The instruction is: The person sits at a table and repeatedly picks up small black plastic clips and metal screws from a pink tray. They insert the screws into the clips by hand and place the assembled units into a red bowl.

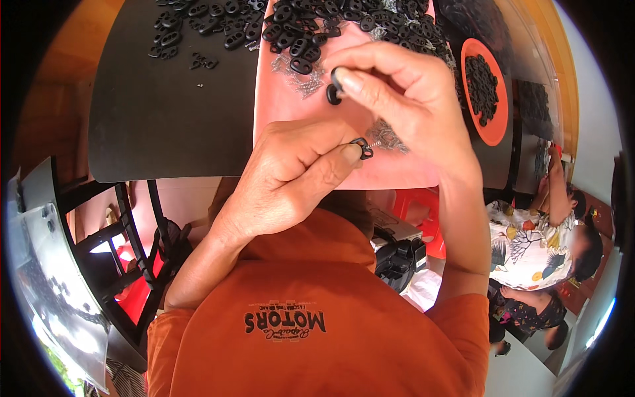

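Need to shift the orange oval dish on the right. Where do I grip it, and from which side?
I'd pinch the rim of the orange oval dish at its near end, coming from the near side: it's bare there, while the heap of small black parts sits farther in. The right hand would probably need freeing first; it holds a black piece.

I see a small black plastic piece with holes [366, 153] held tilted, a thin silver metal coil spring [374, 143] at its right side; above, well apart, I see a glossy black rounded plastic piece [333, 96] held up.
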{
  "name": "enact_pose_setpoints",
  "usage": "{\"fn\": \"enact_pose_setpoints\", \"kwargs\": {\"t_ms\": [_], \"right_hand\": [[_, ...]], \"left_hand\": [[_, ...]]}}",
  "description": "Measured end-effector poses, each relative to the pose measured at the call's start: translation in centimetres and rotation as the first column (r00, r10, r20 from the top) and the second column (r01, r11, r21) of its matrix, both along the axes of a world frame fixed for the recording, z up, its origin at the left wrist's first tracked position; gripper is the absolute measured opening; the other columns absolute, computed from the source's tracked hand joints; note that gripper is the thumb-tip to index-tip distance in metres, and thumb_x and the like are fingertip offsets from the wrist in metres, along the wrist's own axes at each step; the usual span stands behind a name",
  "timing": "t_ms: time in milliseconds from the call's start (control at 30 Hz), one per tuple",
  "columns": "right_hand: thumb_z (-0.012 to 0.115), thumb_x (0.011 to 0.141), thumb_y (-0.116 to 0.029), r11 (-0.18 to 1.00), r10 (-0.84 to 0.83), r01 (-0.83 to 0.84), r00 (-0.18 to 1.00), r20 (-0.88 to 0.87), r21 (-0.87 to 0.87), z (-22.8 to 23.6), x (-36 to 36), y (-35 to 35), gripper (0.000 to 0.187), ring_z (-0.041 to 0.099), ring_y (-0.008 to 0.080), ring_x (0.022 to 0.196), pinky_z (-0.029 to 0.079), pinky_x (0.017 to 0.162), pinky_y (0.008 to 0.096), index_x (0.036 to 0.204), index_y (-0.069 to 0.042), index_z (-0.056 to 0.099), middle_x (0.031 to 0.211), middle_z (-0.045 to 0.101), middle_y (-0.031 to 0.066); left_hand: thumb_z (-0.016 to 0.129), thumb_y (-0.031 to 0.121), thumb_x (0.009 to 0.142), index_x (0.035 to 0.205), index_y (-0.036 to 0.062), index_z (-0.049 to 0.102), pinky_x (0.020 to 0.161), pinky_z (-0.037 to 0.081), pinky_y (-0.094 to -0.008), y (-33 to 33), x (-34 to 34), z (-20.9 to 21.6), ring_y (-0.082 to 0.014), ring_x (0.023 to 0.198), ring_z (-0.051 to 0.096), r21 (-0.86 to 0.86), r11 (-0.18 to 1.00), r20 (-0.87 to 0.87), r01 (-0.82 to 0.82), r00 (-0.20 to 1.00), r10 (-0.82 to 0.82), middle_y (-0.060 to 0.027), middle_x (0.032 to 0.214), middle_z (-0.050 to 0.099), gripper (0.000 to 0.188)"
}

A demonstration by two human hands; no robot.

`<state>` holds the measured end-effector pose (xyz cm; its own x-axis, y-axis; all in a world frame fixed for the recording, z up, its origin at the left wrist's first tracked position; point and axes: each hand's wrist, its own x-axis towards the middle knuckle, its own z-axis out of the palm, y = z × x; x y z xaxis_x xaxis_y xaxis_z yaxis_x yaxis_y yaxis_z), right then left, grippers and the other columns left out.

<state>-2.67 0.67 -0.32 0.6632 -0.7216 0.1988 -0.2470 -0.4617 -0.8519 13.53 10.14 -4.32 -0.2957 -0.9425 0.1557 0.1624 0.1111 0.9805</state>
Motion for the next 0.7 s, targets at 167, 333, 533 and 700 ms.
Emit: {"fn": "enact_pose_setpoints", "kwargs": {"t_ms": [167,333,533,700], "right_hand": [[0.060,0.090,-0.003,0.955,-0.104,0.079,0.992,0.073,0.285,0.9,-0.4,3.0,0.008,0.054,0.0048,0.068,0.044,0.060,0.0210,0.094,0.002,0.064,0.077,0.060,0.0005],[0.060,0.090,-0.005,0.982,-0.116,0.095,0.985,0.131,0.161,-0.8,-1.8,3.3,0.008,0.055,0.0053,0.070,0.045,0.062,0.0216,0.092,0.002,0.062,0.078,0.061,0.0009],[0.059,0.090,-0.004,0.953,-0.179,0.155,0.981,0.069,0.261,-0.2,-2.8,3.8,0.008,0.055,0.0060,0.072,0.046,0.063,0.0228,0.092,0.004,0.060,0.077,0.060,0.0018],[0.058,0.091,-0.003,0.972,-0.151,0.126,0.982,0.116,0.197,-0.5,-1.8,3.3,0.009,0.055,0.0059,0.067,0.045,0.059,0.0215,0.097,0.004,0.061,0.076,0.059,0.0017]], "left_hand": [[0.053,0.012,0.093,0.089,-0.0049,0.063,0.056,0.040,-0.0225,0.2,-1.1,-0.7,-0.0066,0.062,0.049,-0.049,0.987,-0.078,-0.152,0.986,0.148,-0.0038,0.075,0.061,0.021],[0.053,0.013,0.093,0.092,-0.0055,0.064,0.055,0.036,-0.0204,0.1,-1.5,0.0,-0.0045,0.062,0.045,0.039,0.988,-0.094,-0.148,0.984,0.151,-0.0009,0.075,0.059,0.021],[0.054,0.013,0.093,0.094,-0.0051,0.065,0.053,0.034,-0.0184,0.0,-2.1,-0.1,-0.0024,0.060,0.044,0.060,0.986,-0.208,-0.152,0.965,0.162,0.0000,0.075,0.061,0.021],[0.054,0.011,0.093,0.095,-0.0037,0.066,0.048,0.031,-0.0173,-0.1,-2.3,-1.1,-0.0002,0.057,0.043,-0.082,0.989,-0.106,-0.127,0.987,0.118,-0.0004,0.076,0.063,0.020]]}}
